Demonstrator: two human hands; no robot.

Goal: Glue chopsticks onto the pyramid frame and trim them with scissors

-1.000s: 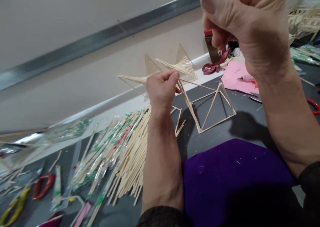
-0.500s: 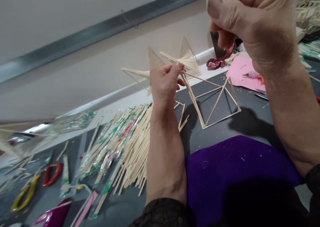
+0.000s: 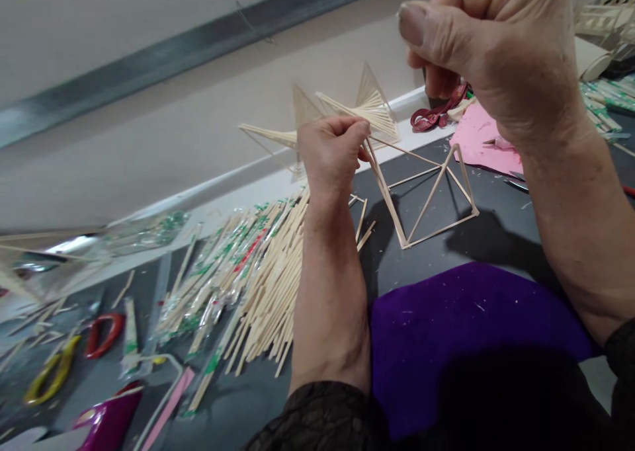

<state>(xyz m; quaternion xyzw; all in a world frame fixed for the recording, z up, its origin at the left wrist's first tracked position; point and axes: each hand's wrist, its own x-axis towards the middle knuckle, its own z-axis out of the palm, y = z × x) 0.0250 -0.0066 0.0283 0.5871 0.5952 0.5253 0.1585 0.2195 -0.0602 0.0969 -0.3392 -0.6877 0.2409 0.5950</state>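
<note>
My left hand (image 3: 335, 148) pinches the upper left corner of a frame of thin wooden sticks (image 3: 388, 196). The frame's lower corners rest on the dark table, and its right side rises to a peak. High at the upper right, nearer the camera, my right hand (image 3: 489, 47) is closed, thumb pressed toward the curled fingers. A tiny pale speck shows at its thumb tip; whatever is pinched there I cannot make out. Behind my left hand stands a finished-looking stick model (image 3: 370, 110) with fanned sticks, against the wall.
Loose wooden sticks (image 3: 270, 299) and wrapped chopsticks (image 3: 211, 286) lie left of my left arm. Further left are red-handled scissors (image 3: 105, 335), a yellow-handled tool (image 3: 52, 375) and a purple glue gun (image 3: 112, 418). A purple cloth (image 3: 446, 312) lies in front; pink foam (image 3: 476, 140) sits right.
The view has shifted slightly. My right hand sits a little further left and lower in the picture. My left hand keeps its pinch on the stick frame.
</note>
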